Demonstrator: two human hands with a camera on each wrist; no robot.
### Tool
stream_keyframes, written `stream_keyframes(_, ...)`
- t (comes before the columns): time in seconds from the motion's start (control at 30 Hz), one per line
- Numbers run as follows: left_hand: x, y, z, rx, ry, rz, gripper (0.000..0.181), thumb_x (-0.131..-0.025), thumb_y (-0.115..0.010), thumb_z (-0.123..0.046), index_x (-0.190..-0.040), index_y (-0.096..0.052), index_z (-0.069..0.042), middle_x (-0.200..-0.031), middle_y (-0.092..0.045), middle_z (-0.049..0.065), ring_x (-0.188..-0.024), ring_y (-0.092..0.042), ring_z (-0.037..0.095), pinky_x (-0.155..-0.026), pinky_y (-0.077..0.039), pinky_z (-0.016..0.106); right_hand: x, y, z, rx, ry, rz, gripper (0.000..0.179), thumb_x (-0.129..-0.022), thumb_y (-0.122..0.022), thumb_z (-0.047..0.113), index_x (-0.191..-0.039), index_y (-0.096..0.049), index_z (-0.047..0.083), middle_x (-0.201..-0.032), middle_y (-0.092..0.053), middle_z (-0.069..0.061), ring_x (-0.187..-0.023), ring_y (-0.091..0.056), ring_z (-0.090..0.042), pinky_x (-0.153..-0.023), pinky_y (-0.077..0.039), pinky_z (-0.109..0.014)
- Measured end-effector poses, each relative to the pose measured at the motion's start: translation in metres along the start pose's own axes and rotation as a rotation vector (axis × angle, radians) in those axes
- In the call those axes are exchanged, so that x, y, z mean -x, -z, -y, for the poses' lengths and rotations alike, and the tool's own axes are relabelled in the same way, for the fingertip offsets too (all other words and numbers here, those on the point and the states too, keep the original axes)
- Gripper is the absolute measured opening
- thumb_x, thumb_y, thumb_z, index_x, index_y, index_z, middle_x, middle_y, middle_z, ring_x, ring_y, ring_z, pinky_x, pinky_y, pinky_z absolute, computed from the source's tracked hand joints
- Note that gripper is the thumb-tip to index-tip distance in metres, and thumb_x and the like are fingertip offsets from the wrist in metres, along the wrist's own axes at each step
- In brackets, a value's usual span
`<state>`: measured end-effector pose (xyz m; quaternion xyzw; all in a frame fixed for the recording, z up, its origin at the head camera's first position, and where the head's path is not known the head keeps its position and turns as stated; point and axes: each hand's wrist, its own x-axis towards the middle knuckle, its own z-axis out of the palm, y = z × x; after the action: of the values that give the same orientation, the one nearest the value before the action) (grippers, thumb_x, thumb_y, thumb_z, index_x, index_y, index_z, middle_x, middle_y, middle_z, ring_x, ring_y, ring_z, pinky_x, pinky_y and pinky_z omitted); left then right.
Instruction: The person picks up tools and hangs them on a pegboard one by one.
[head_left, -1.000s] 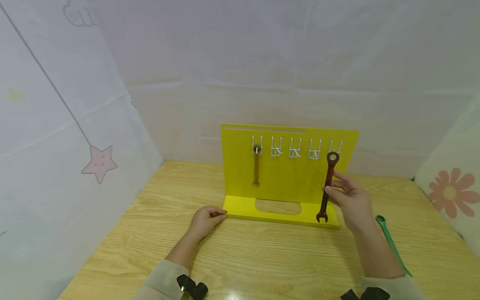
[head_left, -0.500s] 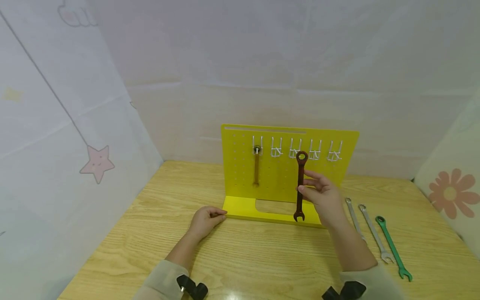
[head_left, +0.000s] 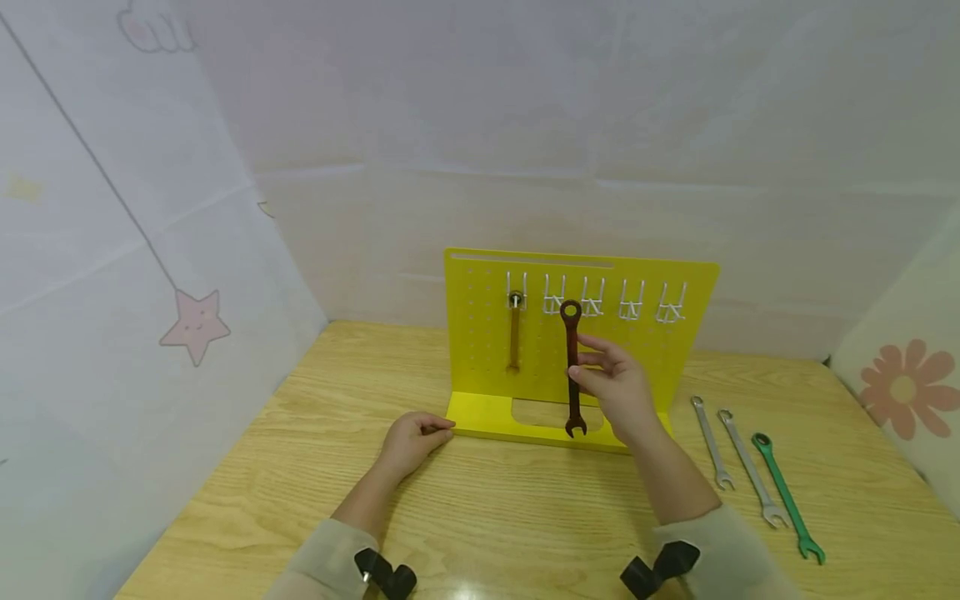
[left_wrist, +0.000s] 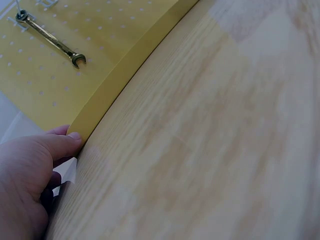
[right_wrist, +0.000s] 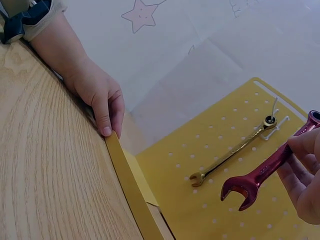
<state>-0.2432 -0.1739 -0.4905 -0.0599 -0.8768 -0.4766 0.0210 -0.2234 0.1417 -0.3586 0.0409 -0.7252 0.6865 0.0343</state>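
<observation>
My right hand pinches a dark red combination wrench by its shaft, ring end up and open jaw down. In the head view it stands in front of the yellow pegboard, its ring just below the second hook from the left. A gold wrench hangs by its ring from the leftmost hook. My left hand holds the front left corner of the pegboard's base between thumb and fingers, as the left wrist view shows.
Right of the pegboard, two silver wrenches and a green wrench lie side by side on the wooden table. Three more white hooks sit along the board's right part. A pale cloth backdrop stands behind.
My right hand has carried the dark red wrench leftward across the pegboard, from the rightmost hook to near the second. The silver wrenches have come into sight. My left hand stays put.
</observation>
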Motion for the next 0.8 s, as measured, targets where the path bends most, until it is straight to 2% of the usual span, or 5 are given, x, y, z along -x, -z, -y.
stream_keyframes(0.23, 0.001, 0.001, -0.001, -0.003, -0.004, -0.001, 0.012, -0.087, -0.073, -0.014, -0.099, -0.079, -0.012, -0.101, -0.072, 0.000, -0.086, -0.060, 0.010, -0.077, -0.048, 0.028, -0.006, -0.006, -0.002, -0.001, -0.035, -0.006, 0.050, -0.093, -0.063, 0.001, -0.141, -0.052, 0.012, -0.105, -0.061, 0.003, -0.088, -0.067, -0.004, -0.082, -0.056, -0.025)
stream_keyframes(0.5, 0.002, 0.003, -0.003, -0.001, 0.005, 0.000, 0.013, -0.088, -0.073, -0.014, -0.099, -0.079, -0.013, -0.101, -0.072, 0.000, -0.087, -0.060, 0.010, -0.078, -0.049, 0.029, -0.021, -0.012, -0.010, -0.036, -0.035, -0.019, 0.049, -0.094, -0.062, 0.000, -0.141, -0.052, 0.012, -0.104, -0.061, 0.003, -0.090, -0.067, -0.008, -0.083, -0.056, -0.026)
stream_keyframes(0.8, 0.002, 0.001, -0.001, 0.001, -0.004, -0.004, 0.012, -0.088, -0.073, -0.014, -0.098, -0.079, -0.013, -0.101, -0.071, 0.000, -0.087, -0.060, 0.010, -0.077, -0.049, 0.027, -0.033, -0.019, -0.016, -0.054, -0.052, -0.036, 0.049, -0.094, -0.062, 0.001, -0.141, -0.052, 0.014, -0.105, -0.061, 0.003, -0.087, -0.066, -0.005, -0.081, -0.056, -0.024)
